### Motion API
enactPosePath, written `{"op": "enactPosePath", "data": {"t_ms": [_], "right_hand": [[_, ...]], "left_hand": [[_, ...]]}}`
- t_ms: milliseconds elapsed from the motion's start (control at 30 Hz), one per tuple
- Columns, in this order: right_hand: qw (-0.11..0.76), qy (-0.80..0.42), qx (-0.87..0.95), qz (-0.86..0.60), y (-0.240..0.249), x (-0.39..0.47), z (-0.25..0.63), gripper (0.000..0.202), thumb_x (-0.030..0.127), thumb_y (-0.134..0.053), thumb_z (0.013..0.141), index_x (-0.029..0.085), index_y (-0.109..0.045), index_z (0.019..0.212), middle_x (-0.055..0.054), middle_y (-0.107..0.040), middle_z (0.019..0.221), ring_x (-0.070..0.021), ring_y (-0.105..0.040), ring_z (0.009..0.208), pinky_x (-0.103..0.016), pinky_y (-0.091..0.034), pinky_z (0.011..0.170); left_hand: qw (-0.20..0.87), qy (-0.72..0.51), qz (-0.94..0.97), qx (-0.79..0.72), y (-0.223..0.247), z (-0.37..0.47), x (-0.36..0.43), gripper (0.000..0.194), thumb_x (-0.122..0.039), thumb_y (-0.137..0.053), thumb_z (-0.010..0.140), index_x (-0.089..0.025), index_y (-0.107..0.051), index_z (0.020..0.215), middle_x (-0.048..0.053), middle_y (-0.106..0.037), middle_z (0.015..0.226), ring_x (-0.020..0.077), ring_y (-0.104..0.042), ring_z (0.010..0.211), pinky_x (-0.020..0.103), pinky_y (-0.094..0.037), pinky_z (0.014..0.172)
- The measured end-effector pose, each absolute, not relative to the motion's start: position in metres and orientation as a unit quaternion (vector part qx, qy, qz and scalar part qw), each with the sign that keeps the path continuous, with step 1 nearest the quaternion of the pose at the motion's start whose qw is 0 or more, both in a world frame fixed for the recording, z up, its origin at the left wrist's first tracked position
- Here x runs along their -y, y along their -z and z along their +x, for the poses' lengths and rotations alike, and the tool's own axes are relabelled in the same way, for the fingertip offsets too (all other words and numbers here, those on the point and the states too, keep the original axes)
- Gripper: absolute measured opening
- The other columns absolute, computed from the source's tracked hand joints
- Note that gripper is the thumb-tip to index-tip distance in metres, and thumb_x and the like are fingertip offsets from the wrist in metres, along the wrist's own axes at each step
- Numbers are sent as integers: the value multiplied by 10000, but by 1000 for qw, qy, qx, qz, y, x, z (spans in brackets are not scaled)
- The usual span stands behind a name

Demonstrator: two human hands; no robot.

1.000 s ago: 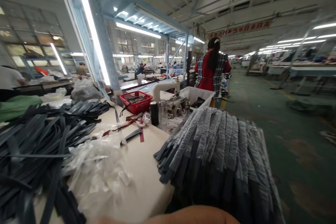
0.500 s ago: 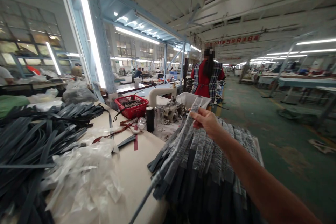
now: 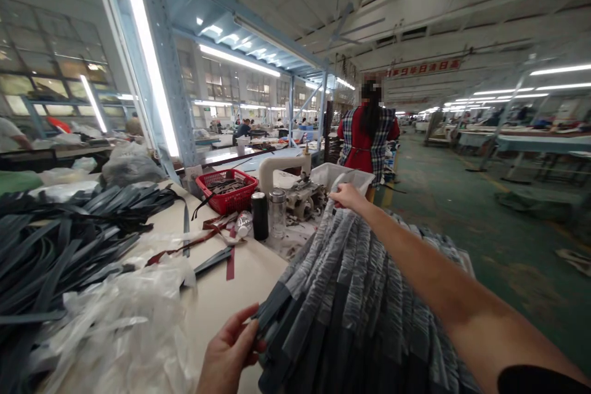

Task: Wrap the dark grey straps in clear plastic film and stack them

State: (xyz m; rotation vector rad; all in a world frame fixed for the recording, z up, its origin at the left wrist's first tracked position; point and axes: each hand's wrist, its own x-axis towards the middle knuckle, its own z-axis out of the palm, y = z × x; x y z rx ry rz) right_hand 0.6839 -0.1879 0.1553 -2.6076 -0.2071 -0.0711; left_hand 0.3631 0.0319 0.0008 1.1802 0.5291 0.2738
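My right hand (image 3: pixel 349 196) reaches to the far end of a row of dark straps (image 3: pixel 344 295) whose upper parts are wrapped in clear plastic. Its fingers are closed on the top of one plastic-wrapped strap (image 3: pixel 327 221). My left hand (image 3: pixel 232 345) is at the near left edge of the row, thumb and fingers pinching the dark lower end of a strap. Whether both hands hold the same strap I cannot tell. The straps lie side by side, draped toward me over a support that they mostly hide.
Loose dark strips (image 3: pixel 60 252) and crumpled clear plastic (image 3: pixel 124 326) cover the table's left. Behind stand a red basket (image 3: pixel 231 200), a black bottle (image 3: pixel 259 217), a clear bottle (image 3: pixel 277 212) and a sewing machine (image 3: pixel 286 166). A white bin (image 3: pixel 364 178) and a person (image 3: pixel 367 135) are beyond.
My left hand has come into view from below and closed on a strap's lower end. My right hand stays at the top, and the strap that stuck out to the lower left now lies along the row.
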Motion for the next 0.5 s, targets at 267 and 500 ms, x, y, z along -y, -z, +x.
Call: {"op": "enactPosePath", "data": {"t_ms": [267,500], "right_hand": [[30,24,92,-995,-146,174,680,288,332,-619,940,146,-611,1159,-97,-610,1202,-241,-607,1068,-456,-514,916],[-7,23,234,-972,-175,121,636,269,368,-595,946,158,-637,1108,-80,-644,1137,-225,-616,1027,-443,-496,907]], "left_hand": [[730,-50,657,-180,6,397,-35,451,-500,-726,649,-149,-694,931,-5,-628,578,128,-518,471,251,-405,484],[600,-132,773,-156,-36,372,-39,373,-258,-705,677,-184,-733,1041,133,-720,1016,322,-632,972,437,-430,935]]}}
